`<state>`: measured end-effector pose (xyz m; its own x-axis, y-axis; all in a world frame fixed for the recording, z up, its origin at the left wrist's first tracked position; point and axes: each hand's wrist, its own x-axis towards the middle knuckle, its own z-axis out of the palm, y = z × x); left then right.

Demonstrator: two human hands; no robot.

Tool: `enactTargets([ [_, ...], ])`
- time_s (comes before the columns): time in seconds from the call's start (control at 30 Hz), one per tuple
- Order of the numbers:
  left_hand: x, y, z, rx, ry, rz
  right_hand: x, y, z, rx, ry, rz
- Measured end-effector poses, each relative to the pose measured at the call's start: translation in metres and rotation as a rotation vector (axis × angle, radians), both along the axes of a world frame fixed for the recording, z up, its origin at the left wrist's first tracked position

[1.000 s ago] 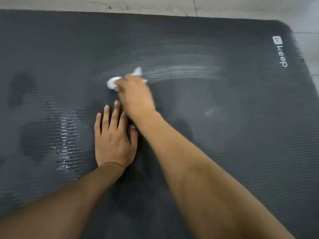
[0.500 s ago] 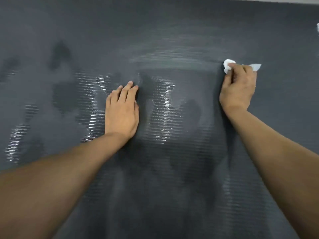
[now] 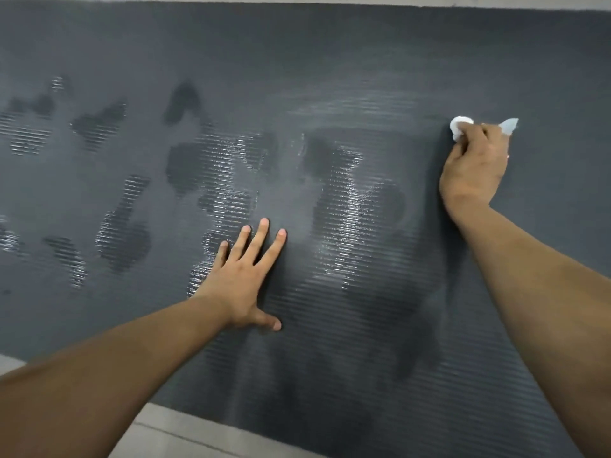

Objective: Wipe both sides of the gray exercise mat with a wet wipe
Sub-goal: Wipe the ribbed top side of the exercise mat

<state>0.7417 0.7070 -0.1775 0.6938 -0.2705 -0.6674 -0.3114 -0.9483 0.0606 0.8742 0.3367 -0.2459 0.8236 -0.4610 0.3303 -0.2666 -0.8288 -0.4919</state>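
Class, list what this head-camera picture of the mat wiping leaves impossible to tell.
- Underside of the gray mat: hidden, lying face down.
- Mat's ends: cut off by the left and right edges.
- Most of the wet wipe: covered by the right hand.
- Mat beneath the left hand: covered.

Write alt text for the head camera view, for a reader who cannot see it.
A person's right hand grips a crumpled white wet wipe against a dark gray ribbed exercise mat, while the left hand rests flat with fingers spread nearer the mat's middle. Shiny wet streaks and dark damp patches cover the mat between and left of the hands; pale floor shows at the bottom.
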Motion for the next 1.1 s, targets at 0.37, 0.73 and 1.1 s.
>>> enactTargets([
  [0.37,0.005,-0.001,0.0,0.015,0.032,-0.002,0.035,0.26,0.039,-0.003,0.354,0.512],
  [0.73,0.003,0.0,0.0,-0.018,0.016,0.037,-0.051,0.009,0.036,-0.048,0.293,-0.11],
  [1.1,0.006,0.0,-0.004,0.021,0.028,0.006,-0.019,0.262,0.041,-0.088,0.367,0.679],
])
